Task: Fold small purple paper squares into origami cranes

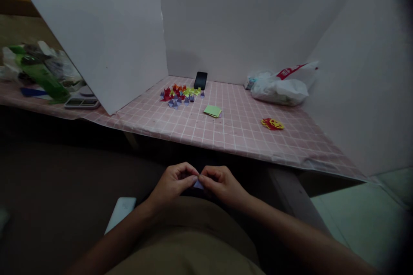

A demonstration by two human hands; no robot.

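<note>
Close to my body, below the table's front edge, both hands meet over a small folded piece of lilac paper (pixel 198 185). My left hand (pixel 176 181) pinches it from the left between thumb and forefinger. From the right, my right hand (pixel 222 184) grips it the same way, its fingertips touching those of the left. Most of the paper is hidden behind the fingers. On the table, several small folded paper figures (pixel 180 93) in red, orange, yellow and purple stand in a cluster. A stack of square paper sheets (pixel 212 111), light green on top, lies nearer to me.
The table (pixel 238 137) has a pink checked cover. A dark phone (pixel 200 80) lies at the back, a white plastic bag (pixel 280 89) at the right, and red and yellow cut-outs (pixel 272 124) before it. White panels surround the table. Left stand a scale (pixel 82 102) and green bottle (pixel 41 75).
</note>
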